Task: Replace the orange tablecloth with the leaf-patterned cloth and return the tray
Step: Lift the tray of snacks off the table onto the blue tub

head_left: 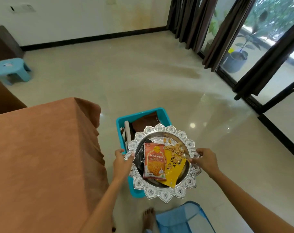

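Observation:
I hold a round silver tray (166, 196) with a scalloped rim in the air, over a turquoise plastic bin (143, 115). My left hand (122, 161) grips the tray's left rim and my right hand (204, 158) grips its right rim. On the tray lie an orange snack packet (154, 161), a yellow packet (174, 170), a black packet and loose nut shells (174, 148). The orange tablecloth (42, 157) covers the table at my left. Folded cloths lie in the bin, a brown one (146, 121) and a striped one partly hidden by the tray.
A light blue mesh basket (183, 217) stands on the floor by my bare foot (148, 217). A small blue stool (11, 69) sits far left. Dark curtains (215, 39) and glass doors run along the right. The glossy floor stretches ahead.

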A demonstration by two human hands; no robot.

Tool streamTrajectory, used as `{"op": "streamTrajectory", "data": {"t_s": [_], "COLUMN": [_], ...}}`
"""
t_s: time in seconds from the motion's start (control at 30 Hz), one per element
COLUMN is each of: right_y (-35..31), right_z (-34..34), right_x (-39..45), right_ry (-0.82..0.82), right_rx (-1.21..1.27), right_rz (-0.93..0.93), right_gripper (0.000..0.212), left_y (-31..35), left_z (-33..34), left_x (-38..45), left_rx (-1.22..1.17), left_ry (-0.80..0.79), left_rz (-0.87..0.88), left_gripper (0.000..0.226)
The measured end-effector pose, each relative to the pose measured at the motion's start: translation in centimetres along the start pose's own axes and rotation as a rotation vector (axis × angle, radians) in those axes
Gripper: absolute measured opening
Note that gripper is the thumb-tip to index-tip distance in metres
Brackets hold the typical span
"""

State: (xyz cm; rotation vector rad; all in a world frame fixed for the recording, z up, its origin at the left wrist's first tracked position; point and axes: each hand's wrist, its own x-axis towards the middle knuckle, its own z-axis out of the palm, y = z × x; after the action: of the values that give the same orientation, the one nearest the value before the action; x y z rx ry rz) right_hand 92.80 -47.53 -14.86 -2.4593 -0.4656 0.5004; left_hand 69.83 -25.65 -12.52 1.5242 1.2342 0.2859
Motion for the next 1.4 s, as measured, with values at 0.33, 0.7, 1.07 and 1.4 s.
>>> {"op": "streamTrajectory", "data": {"t_s": [0.33,0.7,1.07,1.4], "right_y": [1.5,3.5,3.0,-2.7], "right_z": [5.4,7.4,7.3,7.3], "right_x": [5.0,5.7,5.0,-0.1], "right_ry": [-0.122,-0.150,-0.171,-0.090], "right_rx": [-0.048,-0.081,-0.225,-0.397], "right_rz": [0.086,0.170,0.159,-0.114], "right_gripper": [0.044,0.053,0.048,0.038], "left_y": [-4.3,-5.7,-7.0,-7.9], "left_z": [4.1,6.4,7.6,4.5], "left_x": [4.9,4.6,5.2,2.1], "left_rx": [0.024,0.188,0.326,0.461], "left_ry": [-0.063,-0.068,-0.125,-0.089], "left_rz": [-0.171,-0.109,-0.078,0.190], "left_gripper": [0.049,0.045,0.043,0.044]}}
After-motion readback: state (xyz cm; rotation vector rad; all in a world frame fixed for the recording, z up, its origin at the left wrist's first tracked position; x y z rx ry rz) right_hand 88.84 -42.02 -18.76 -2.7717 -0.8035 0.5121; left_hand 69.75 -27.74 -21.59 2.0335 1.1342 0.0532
